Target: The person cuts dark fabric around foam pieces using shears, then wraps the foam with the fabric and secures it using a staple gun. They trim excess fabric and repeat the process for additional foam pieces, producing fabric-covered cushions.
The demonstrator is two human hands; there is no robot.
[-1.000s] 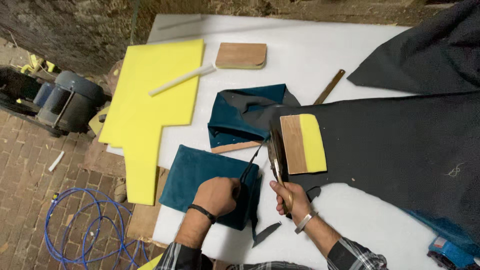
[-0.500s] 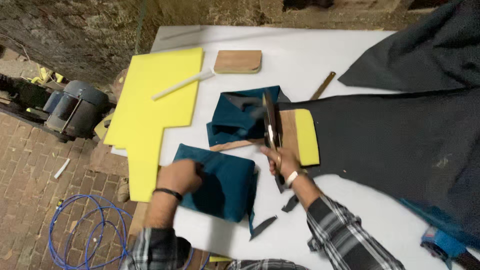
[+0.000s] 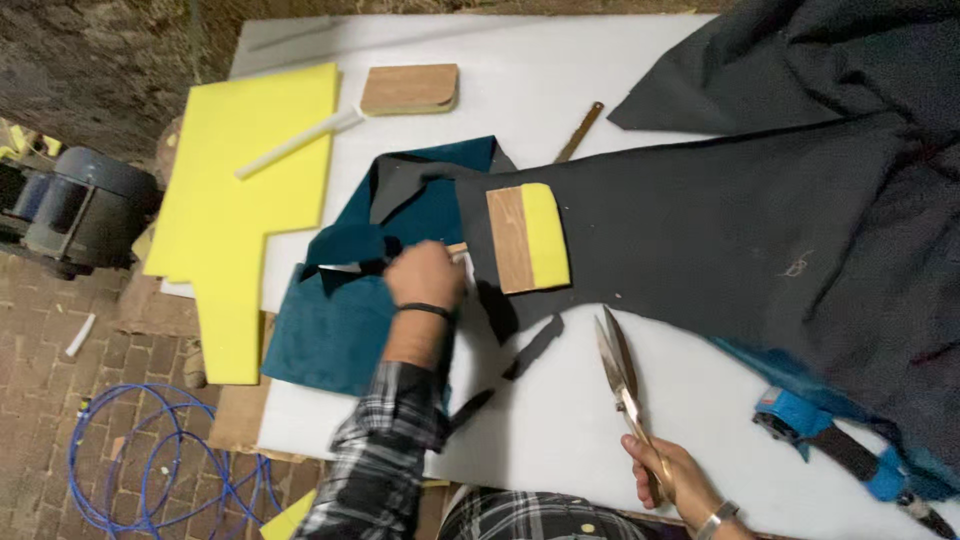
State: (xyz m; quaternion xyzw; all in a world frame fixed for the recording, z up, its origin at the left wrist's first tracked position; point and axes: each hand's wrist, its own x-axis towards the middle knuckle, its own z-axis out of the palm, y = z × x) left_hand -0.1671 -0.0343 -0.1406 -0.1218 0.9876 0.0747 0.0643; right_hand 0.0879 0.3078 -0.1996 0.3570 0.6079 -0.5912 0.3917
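Observation:
My left hand [image 3: 425,275] reaches over the teal fabric pieces [image 3: 335,330], its fingers closed around something small and pale at the edge of the dark fabric [image 3: 720,240]. My right hand [image 3: 668,475] grips the handles of large metal scissors [image 3: 618,365] near the table's front edge, blades pointing away from me over the white table [image 3: 580,400]. A wooden block faced with yellow foam [image 3: 528,238] rests on the dark fabric just right of my left hand. Dark fabric scraps [image 3: 535,345] lie between my hands.
A big yellow foam sheet [image 3: 245,190] with a white stick [image 3: 298,142] covers the table's left side. A second wooden block [image 3: 410,88] and a thin wooden strip [image 3: 580,131] lie farther back. A blue-handled tool [image 3: 830,445] sits at right. A motor [image 3: 75,205] and blue cable [image 3: 140,460] are on the brick floor.
My right hand has drawn the scissors back from the foam block toward the front edge. My left hand moved from the teal piece up to the dark fabric's edge.

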